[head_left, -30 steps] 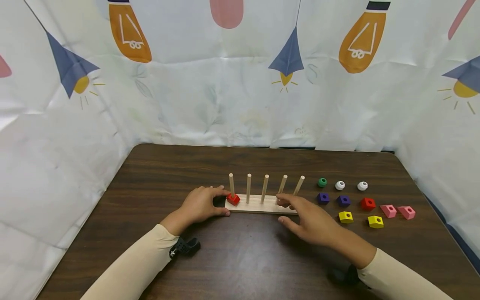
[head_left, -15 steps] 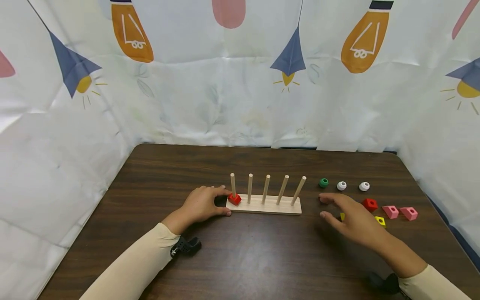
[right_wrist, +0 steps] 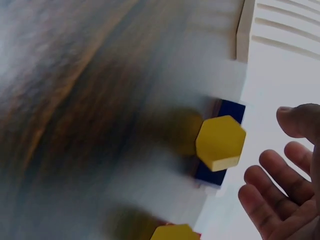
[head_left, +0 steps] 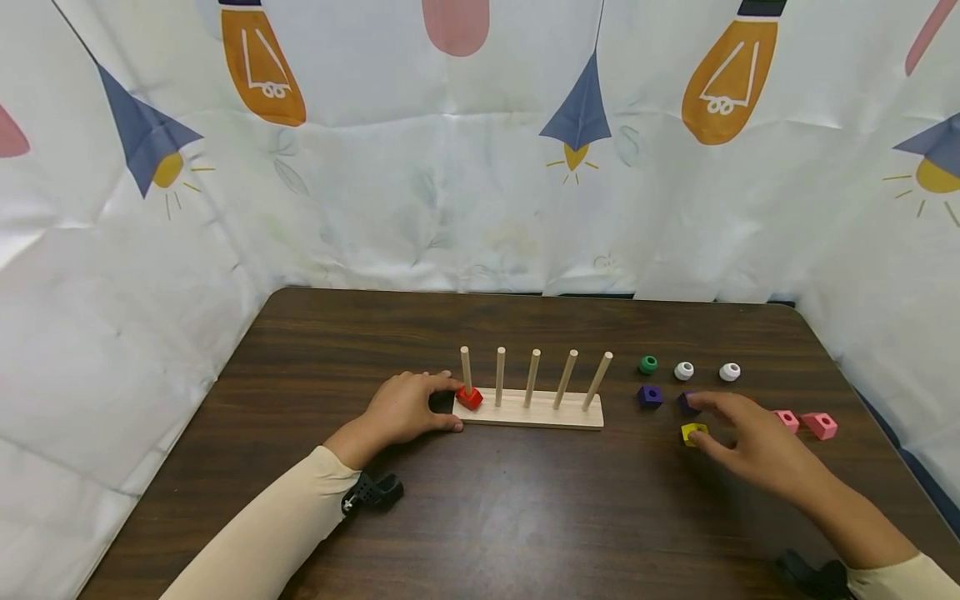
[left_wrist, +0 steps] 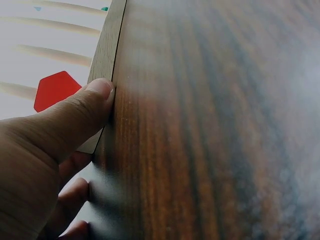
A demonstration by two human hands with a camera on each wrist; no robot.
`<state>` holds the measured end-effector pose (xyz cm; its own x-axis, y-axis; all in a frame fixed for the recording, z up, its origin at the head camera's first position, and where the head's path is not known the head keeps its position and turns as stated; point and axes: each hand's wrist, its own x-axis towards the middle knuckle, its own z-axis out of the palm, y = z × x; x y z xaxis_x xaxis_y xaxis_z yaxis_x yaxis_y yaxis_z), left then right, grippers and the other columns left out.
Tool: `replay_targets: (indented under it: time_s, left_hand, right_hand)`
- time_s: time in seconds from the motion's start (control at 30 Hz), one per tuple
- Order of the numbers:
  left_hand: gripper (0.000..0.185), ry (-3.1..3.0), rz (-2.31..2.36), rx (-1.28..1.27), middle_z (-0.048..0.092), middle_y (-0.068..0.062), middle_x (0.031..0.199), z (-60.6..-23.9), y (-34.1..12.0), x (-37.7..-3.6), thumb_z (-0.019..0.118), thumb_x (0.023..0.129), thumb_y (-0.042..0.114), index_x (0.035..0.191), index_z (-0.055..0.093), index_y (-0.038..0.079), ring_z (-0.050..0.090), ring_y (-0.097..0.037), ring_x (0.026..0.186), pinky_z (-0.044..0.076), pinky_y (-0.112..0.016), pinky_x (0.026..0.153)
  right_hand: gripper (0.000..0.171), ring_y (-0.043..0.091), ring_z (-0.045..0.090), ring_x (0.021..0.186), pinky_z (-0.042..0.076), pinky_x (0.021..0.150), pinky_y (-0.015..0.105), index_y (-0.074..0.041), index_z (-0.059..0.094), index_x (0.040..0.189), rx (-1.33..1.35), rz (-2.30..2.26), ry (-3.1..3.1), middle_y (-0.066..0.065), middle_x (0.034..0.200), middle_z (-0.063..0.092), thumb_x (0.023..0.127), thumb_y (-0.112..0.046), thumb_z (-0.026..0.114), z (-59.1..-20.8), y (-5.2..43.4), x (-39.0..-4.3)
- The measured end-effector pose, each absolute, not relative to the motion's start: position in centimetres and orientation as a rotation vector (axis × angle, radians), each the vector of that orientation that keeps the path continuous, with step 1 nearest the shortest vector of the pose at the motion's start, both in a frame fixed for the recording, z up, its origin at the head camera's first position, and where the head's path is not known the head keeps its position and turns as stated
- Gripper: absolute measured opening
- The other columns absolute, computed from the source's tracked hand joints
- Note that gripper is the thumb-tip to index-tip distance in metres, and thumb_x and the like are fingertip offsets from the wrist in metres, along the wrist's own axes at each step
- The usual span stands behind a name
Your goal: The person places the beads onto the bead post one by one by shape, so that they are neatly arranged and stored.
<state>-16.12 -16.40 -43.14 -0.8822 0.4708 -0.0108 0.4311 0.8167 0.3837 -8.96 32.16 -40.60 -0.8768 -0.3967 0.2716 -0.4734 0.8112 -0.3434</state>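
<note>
My left hand (head_left: 401,410) grips the left end of a wooden peg board (head_left: 555,415), its thumb on the front edge. Several upright pegs stand on the board. A red faceted block (head_left: 470,400) sits low on the leftmost peg, close to those fingers. My right hand (head_left: 757,437), fingers apart and holding nothing, hovers over the loose pieces. Its thumb overlaps a yellow block (head_left: 687,432) in the head view. A dark blue block (head_left: 685,405) lies at the fingertips, partly hidden. In the right wrist view the yellow block (right_wrist: 221,142) stands apart from the hand.
Another dark blue block (head_left: 650,397) lies right of the board. Behind are a green bead (head_left: 648,364) and two white beads (head_left: 729,372). Two pink blocks (head_left: 819,426) lie farther right. A second yellow block (right_wrist: 175,232) shows in the right wrist view. Patterned fabric (head_left: 450,208) surrounds the table.
My right hand has moved right, from the board's right-hand pegs to above the loose blocks. The left hand stays on the board's end.
</note>
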Motion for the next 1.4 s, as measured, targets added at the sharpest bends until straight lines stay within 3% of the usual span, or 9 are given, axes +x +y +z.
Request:
replay_targets:
  time_s: [0.2, 0.6, 0.93, 1.4]
  left_hand:
    - [0.063, 2.895, 0.580, 0.723, 0.061, -0.010, 0.141, -43.2, -16.4, -16.1, 0.085, 0.079, 0.052, 0.134, 0.070, 0.026, 0.058, -0.038, 0.128, 0.046, -0.057, 0.101]
    - [0.062, 2.900, 0.577, 0.719, 0.061, -0.010, 0.141, -43.1, -16.4, -15.9, 0.085, 0.079, 0.052, 0.134, 0.070, 0.026, 0.058, -0.039, 0.128, 0.046, -0.057, 0.102]
    - [0.062, 2.905, 0.572, 0.716, 0.061, -0.008, 0.142, -43.1, -16.4, -15.9, 0.085, 0.079, 0.052, 0.134, 0.070, 0.026, 0.058, -0.039, 0.128, 0.045, -0.057, 0.102]
    - [0.063, 2.902, 0.578, 0.719, 0.061, -0.008, 0.142, -43.0, -16.4, -15.9, 0.085, 0.079, 0.052, 0.134, 0.070, 0.026, 0.058, -0.039, 0.128, 0.045, -0.058, 0.102]
  right_hand:
    - [0.047, 0.032, 0.070, 0.092, 0.058, 0.073, 0.050, -0.003, 0.067, 0.122, 0.618, 0.609, -2.902, 0.013, 0.116, 0.069, 0.081, -0.014, 0.088, -40.6, 32.7, -8.6]
    - [0.045, 0.013, 0.071, 0.082, 0.058, 0.068, 0.031, -0.004, 0.070, 0.115, 0.643, 0.629, -2.926, 0.005, 0.108, 0.071, 0.075, -0.006, 0.090, -41.5, 33.0, -8.7]
    - [0.036, 0.013, 0.070, 0.082, 0.059, 0.069, 0.031, -0.007, 0.071, 0.111, 0.604, 0.670, -3.026, 0.001, 0.103, 0.072, 0.079, -0.005, 0.088, -41.6, 32.6, -9.2]
    - [0.036, 0.010, 0.067, 0.077, 0.053, 0.063, 0.029, -0.011, 0.072, 0.109, 0.661, 0.620, -2.853, -0.003, 0.101, 0.073, 0.077, -0.004, 0.088, -40.4, 31.1, -10.2]
